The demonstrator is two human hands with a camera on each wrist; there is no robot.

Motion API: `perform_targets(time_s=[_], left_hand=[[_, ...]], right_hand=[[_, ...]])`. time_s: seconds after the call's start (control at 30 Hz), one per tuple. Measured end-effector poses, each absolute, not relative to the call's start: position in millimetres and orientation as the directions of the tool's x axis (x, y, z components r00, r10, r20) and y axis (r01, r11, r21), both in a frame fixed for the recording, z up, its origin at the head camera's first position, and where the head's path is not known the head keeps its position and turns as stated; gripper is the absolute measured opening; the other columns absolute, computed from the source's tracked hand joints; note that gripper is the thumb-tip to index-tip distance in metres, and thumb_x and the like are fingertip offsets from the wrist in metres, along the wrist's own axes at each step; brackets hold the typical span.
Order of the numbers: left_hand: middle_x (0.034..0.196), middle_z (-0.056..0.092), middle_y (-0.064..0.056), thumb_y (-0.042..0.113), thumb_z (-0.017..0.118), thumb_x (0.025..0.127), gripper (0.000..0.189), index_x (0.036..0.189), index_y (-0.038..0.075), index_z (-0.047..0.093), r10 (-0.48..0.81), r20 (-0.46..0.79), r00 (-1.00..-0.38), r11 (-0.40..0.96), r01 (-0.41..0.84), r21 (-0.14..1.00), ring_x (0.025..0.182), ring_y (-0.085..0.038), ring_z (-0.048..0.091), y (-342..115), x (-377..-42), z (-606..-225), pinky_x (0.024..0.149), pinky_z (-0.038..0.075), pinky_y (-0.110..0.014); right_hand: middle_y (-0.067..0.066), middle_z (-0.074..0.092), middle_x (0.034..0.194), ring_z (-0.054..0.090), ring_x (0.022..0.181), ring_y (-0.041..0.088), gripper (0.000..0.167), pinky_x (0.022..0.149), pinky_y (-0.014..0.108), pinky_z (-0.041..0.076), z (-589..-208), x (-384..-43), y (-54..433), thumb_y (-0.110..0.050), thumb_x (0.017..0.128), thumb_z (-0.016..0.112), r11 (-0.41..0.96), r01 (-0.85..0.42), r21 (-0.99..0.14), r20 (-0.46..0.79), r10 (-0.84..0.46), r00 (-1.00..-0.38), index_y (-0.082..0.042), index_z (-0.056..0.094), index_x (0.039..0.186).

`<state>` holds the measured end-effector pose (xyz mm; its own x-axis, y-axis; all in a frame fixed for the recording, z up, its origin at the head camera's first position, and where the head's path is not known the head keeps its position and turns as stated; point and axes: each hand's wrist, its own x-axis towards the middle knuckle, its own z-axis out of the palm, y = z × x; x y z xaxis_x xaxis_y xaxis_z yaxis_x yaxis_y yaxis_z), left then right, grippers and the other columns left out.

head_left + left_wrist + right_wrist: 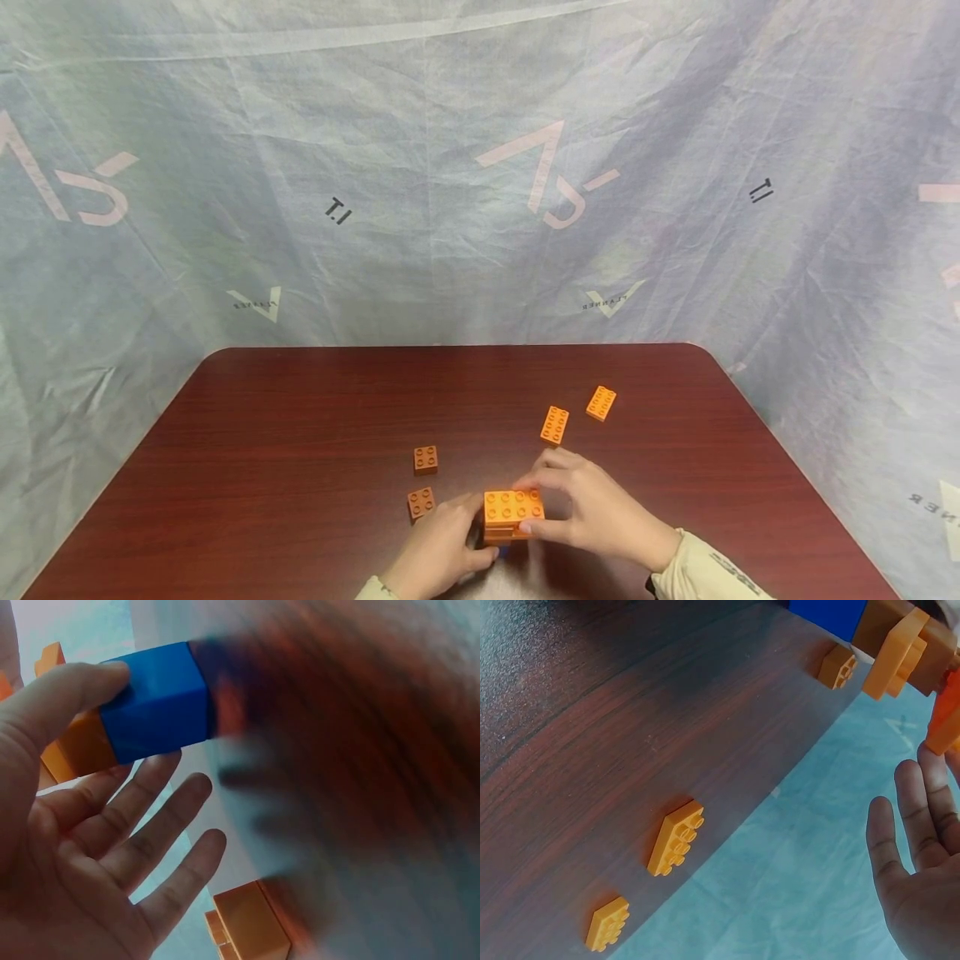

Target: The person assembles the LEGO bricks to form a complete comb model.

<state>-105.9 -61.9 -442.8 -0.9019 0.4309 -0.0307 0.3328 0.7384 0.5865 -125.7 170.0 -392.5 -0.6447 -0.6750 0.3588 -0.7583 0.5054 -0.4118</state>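
Left hand [438,543] pinches blue block [156,705], right hand [592,505] pinches top orange brick [513,505]; uneven pressure could seat it crooked.

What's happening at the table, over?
Left hand holds blue block. Right hand pinches orange brick above it. Loose brown brick close to left hand; nothing visibly blocking.

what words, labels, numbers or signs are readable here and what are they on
"PLANNER", mirrored, on the cloth, over pale V-like signs
"T.I", twice, on the cloth
Pink marks on the cloth: not clearly letters or numbers
Print on the right sleeve: too blurred to read
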Motion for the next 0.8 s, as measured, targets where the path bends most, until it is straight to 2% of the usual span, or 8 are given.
perform_targets(time_s=[0.17, 0.4, 0.5, 0.63, 0.8], left_hand=[[0.12, 0.07, -0.011, 0.029, 0.086, 0.078, 0.057, 0.125, 0.003, 0.065, 0.432, -0.034, -0.901, 0.736, 0.33, 0.592, 0.103, -0.022, 0.068, -61.7, -106.5, -443.2, 0.082, 0.058, -0.042], [0.129, 0.065, -0.01, 0.042, 0.087, 0.077, 0.075, 0.135, 0.004, 0.058, 0.451, -0.061, -0.89, 0.719, 0.322, 0.616, 0.114, -0.027, 0.064, -65.0, -104.0, -439.0, 0.092, 0.055, -0.049], [0.13, 0.064, -0.007, 0.05, 0.086, 0.077, 0.08, 0.137, 0.008, 0.056, 0.455, 0.001, -0.89, 0.673, 0.345, 0.655, 0.114, -0.027, 0.064, -71.6, -102.8, -434.2, 0.09, 0.055, -0.05], [0.128, 0.065, -0.001, 0.057, 0.082, 0.079, 0.074, 0.135, 0.015, 0.058, 0.453, 0.122, -0.883, 0.611, 0.407, 0.679, 0.112, -0.025, 0.064, -81.4, -104.0, -426.3, 0.087, 0.056, -0.047], [0.118, 0.067, 0.011, 0.055, 0.076, 0.085, 0.05, 0.123, 0.024, 0.067, 0.451, 0.277, -0.848, 0.54, 0.507, 0.672, 0.109, -0.019, 0.065, -85.8, -105.8, -419.4, 0.09, 0.055, -0.042]], right_hand=[[-0.018, 0.056, 0.094, 0.056, 0.086, 0.006, 0.03, 0.074, 0.023, 0.05, -391.4, -124.6, 170.8, -0.042, 0.088, 0.08, 0.519, -0.755, -0.401, 0.342, -0.68, -0.649, -0.022, 0.076, 0.11], [-0.017, 0.056, 0.093, 0.056, 0.084, 0.005, 0.03, 0.073, 0.022, 0.05, -389.5, -124.4, 170.9, -0.04, 0.086, 0.081, 0.523, -0.759, -0.387, 0.338, -0.686, -0.645, -0.022, 0.076, 0.109], [-0.017, 0.056, 0.092, 0.055, 0.083, 0.004, 0.029, 0.072, 0.021, 0.049, -388.5, -124.9, 169.6, -0.038, 0.085, 0.082, 0.519, -0.763, -0.386, 0.336, -0.691, -0.64, -0.021, 0.077, 0.109], [-0.017, 0.055, 0.091, 0.052, 0.083, 0.001, 0.028, 0.071, 0.021, 0.049, -387.1, -125.2, 168.3, -0.036, 0.085, 0.083, 0.515, -0.764, -0.388, 0.33, -0.697, -0.637, -0.021, 0.077, 0.108], [-0.017, 0.055, 0.09, 0.05, 0.083, -0.001, 0.028, 0.072, 0.02, 0.049, -385.1, -124.3, 167.9, -0.033, 0.082, 0.085, 0.527, -0.751, -0.397, 0.311, -0.693, -0.651, -0.022, 0.078, 0.107]])
